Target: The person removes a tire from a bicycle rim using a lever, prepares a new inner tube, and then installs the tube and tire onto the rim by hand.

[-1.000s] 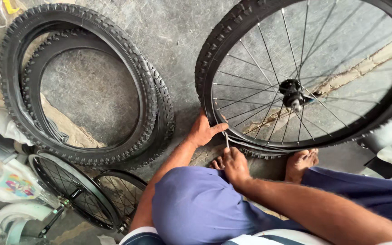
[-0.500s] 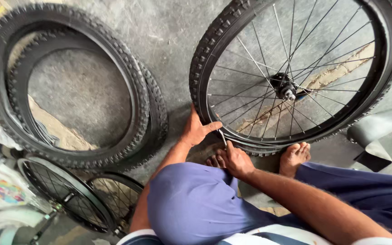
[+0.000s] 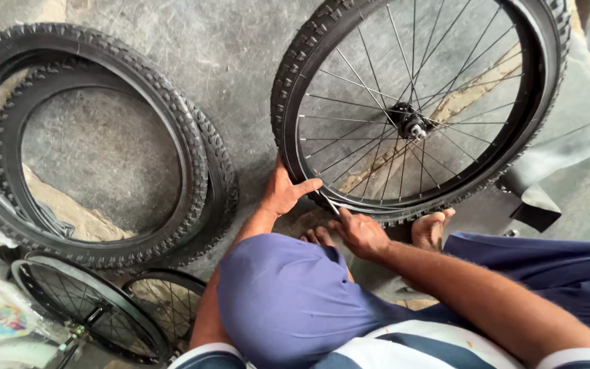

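closest to us is our bent knee in blue-purple cloth (image 3: 288,301), with bare toes (image 3: 317,236) peeking out just past it. right beyond that, our right hand (image 3: 358,232) has its fingers pinched shut around a thin metal lever (image 3: 331,205), tip poking in at the lower edge of the bike wheel (image 3: 411,109). our left hand (image 3: 285,191) sits flat on the knobby tyre (image 3: 295,89) at the wheel's lower left, fingers spread, thumb stretched along the rim towards the lever, pressing rather than gripping anything.

the wheel stands tilted on the concrete floor (image 3: 227,48), hub (image 3: 408,124) and spokes facing us, our other foot (image 3: 430,229) touching its bottom edge. we'd guess it's fairly light but awkward, stiff in the rim while the tyre rubber flexes and grips nicely. spokes look thin, so the rim and tread are the sensible places to grab.

further left, well apart from the hands, two loose black tyres (image 3: 104,143) lie stacked, with spoked rims (image 3: 90,307) near the bottom left. a dark rubber sheet (image 3: 554,164) sits to the right behind the wheel.
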